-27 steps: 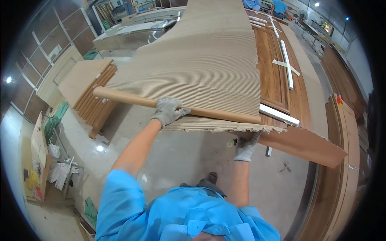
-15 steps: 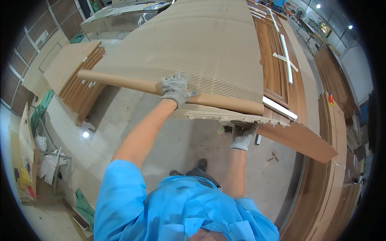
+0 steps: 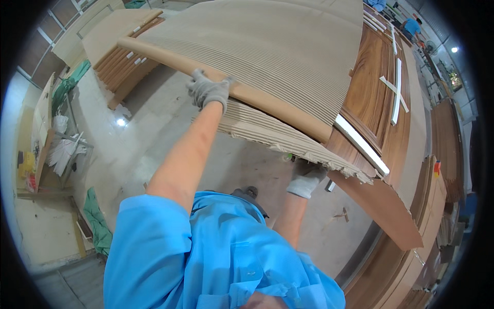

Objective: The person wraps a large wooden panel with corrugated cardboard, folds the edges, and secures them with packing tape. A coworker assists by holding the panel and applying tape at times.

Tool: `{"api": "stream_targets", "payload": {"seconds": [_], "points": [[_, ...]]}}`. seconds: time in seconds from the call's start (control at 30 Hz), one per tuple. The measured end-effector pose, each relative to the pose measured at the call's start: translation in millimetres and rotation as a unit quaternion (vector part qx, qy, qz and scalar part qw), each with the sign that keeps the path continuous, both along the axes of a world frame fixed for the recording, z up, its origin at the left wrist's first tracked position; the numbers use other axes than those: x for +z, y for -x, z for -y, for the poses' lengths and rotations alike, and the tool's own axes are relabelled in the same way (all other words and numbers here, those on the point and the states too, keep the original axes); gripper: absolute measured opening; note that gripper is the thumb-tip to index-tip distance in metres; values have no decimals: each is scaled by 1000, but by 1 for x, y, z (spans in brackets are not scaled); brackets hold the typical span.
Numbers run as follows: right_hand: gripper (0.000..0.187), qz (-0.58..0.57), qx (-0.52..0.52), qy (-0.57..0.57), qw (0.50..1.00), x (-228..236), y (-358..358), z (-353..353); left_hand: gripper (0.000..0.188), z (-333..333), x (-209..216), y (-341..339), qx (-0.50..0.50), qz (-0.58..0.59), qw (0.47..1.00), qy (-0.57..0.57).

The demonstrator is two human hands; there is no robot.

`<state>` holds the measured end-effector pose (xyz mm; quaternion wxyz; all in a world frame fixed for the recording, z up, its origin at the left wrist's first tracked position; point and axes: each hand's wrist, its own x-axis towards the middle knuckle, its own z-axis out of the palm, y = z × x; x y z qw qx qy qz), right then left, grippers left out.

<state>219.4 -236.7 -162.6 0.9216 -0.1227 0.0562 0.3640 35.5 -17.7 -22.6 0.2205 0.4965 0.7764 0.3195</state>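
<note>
My left hand, in a grey work glove, is closed over a long brown cardboard tube. The tube lies slantwise across a large sheet of ribbed corrugated cardboard. Past the tube, the sheet's near edge hangs down, torn and ragged. Under that edge, toward the right, is my gloved right hand; its fingers are in shadow and mostly hidden by the cardboard. A brown wood panel lies to the right of the sheet, with white strips on it.
Stacked panels stand at the left, and green cloth lies lower left. More long boards are at the right. A brown cardboard flap sticks out near my right hand. A person in blue is far off at upper right.
The view has swung, so the sheet and tube slant more steeply down to the right. My left hand has shifted toward the near side of the tube. My right hand stays under the torn edge.
</note>
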Motion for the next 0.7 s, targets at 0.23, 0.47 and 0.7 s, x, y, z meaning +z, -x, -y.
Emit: {"api": "stream_targets", "payload": {"seconds": [0.23, 0.47, 0.7], "points": [[56, 51, -20, 46, 997, 11, 16, 11, 74, -42, -31, 17, 35, 307, 950, 38], [75, 71, -44, 102, 991, 49, 27, 16, 48, -96, -10, 70, -69, 444, 890, 75], [64, 6, -60, 182, 981, 61, 25, 7, 33, -110, 85, 138, -97, 617, 777, -74]]}}
